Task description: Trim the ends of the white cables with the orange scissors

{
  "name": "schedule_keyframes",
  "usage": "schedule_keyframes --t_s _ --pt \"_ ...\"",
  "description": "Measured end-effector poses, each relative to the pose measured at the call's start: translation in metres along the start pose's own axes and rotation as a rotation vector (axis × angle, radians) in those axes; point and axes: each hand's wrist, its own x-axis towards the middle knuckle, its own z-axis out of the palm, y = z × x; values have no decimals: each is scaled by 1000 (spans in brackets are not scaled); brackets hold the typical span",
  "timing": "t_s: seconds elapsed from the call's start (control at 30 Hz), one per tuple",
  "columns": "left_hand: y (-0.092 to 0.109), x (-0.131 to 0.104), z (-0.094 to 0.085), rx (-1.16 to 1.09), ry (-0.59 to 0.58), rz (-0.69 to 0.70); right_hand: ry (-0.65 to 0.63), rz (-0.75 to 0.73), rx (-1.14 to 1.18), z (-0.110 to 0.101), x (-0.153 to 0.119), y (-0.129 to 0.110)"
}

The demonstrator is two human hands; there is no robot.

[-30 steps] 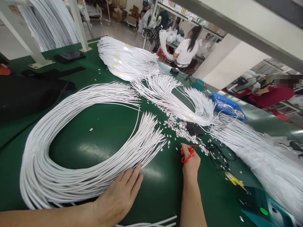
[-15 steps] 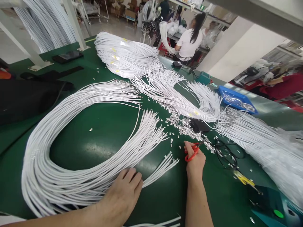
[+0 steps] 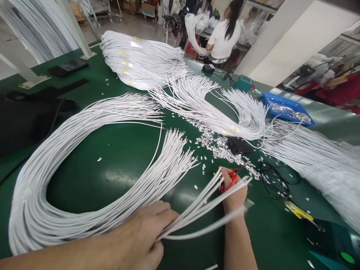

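My left hand [image 3: 147,234] is closed on a small bunch of white cables [image 3: 199,208], gripped between thumb and fingers. Their free ends fan out to the right, in front of my right hand [image 3: 234,189]. That hand is wrapped round the red handles of a pair of scissors [image 3: 232,180]; the dark blades point away, toward the scattered metal bits. A big curved bundle of white cables [image 3: 36,180] lies on the green table under and beyond my left hand, with one set of ends [image 3: 180,150] near the middle.
Small shiny metal pieces [image 3: 216,146] lie strewn past the scissors. More cable bundles [image 3: 140,60] are stacked behind. A blue tray [image 3: 289,108] holds metal bits. Yellow-handled cutters [image 3: 299,212] and a black cord [image 3: 274,180] lie at right. Another person [image 3: 225,41] sits beyond the table.
My left hand has lifted the small cable bunch off the table and its ends have swung right, over my right hand. The scissors stay in my right hand.
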Motion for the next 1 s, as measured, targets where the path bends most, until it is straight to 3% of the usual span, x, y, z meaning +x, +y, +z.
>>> schedule_keyframes --t_s 0.1,0.23,0.3,0.43,0.5,0.57,0.63,0.77,1.0 --pt "13 2 -29 -127 -26 -60 -4 -2 -2 -1 0 2" --pt "8 13 -41 -116 -172 -70 5 -2 -22 -2 -1 3" --pt "1 20 -48 -99 -174 -110 18 14 -72 -2 -2 3" --pt "-24 48 -91 -26 69 -84 29 42 -126 -4 -1 3" --pt "-48 70 -123 194 287 -1 28 40 -115 -4 -1 5" --pt "-78 93 -152 436 512 -19 32 40 -117 -4 0 6" --pt "-105 112 -172 617 597 -76 33 44 -135 -5 0 7" --pt "-135 130 -179 822 615 -67 39 56 -144 -5 -2 3" --pt "-139 130 -167 906 584 9 37 71 -109 -3 -3 1"
